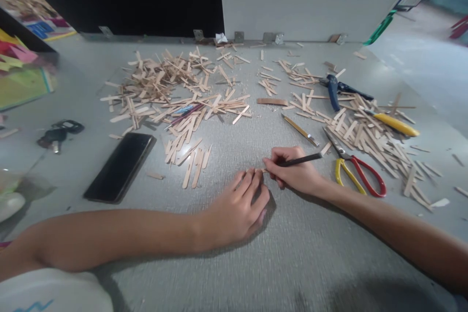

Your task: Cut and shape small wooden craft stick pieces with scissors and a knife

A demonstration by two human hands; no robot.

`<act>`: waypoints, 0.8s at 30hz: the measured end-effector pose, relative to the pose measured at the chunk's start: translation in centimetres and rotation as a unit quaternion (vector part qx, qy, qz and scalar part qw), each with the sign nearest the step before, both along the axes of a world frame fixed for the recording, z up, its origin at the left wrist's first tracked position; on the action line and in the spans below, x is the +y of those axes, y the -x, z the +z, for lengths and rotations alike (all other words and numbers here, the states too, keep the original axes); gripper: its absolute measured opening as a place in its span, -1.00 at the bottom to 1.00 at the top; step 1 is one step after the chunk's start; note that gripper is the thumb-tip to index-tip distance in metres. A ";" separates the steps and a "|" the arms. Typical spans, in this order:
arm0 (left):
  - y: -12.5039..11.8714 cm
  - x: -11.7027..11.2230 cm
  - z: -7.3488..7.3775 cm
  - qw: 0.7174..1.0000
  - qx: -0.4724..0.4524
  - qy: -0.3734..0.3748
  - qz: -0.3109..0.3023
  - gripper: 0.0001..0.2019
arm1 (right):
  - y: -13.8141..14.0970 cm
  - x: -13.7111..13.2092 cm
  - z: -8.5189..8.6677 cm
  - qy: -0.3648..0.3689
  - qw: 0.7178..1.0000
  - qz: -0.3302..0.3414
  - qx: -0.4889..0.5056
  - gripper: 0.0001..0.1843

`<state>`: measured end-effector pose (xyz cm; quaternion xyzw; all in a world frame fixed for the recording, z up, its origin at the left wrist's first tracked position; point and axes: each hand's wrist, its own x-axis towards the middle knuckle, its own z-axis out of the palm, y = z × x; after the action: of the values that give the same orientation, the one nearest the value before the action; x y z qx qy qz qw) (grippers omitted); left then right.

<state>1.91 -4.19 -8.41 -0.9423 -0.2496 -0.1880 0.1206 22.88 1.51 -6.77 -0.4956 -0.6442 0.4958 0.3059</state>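
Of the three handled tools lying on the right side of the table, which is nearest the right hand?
The scissors, with one red and one yellow handle; the blue-handled tool and yellow-handled tool lie farther from the right hand.

The left arm comes in from the left edge, bent at the elbow, and its bare forearm runs almost level to the left hand, which has its back turned upward, its fingers bent and close together, and its thumb partly below them. The right arm reaches slantwise from the lower right edge, also bare, and its right hand is curled, with thumb and index finger pinched and the other fingers folded. Both hands meet near the middle, their fingertips just beside each other.
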 end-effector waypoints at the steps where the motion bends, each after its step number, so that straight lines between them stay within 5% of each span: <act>1: 0.0 0.0 0.0 1.000 0.001 0.001 -0.001 -0.65 | 0.0 0.0 0.0 0.003 1.000 0.000 0.002 -0.41; 24: 0.0 0.0 -0.1 1.000 0.007 0.007 -0.001 -0.64 | 0.0 0.2 0.2 -0.027 0.999 0.008 -0.039 -0.47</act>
<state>1.89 -4.21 -8.50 -0.9447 -0.2493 -0.1793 0.1153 22.92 1.73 -6.59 -0.5014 -0.6727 0.4606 0.2898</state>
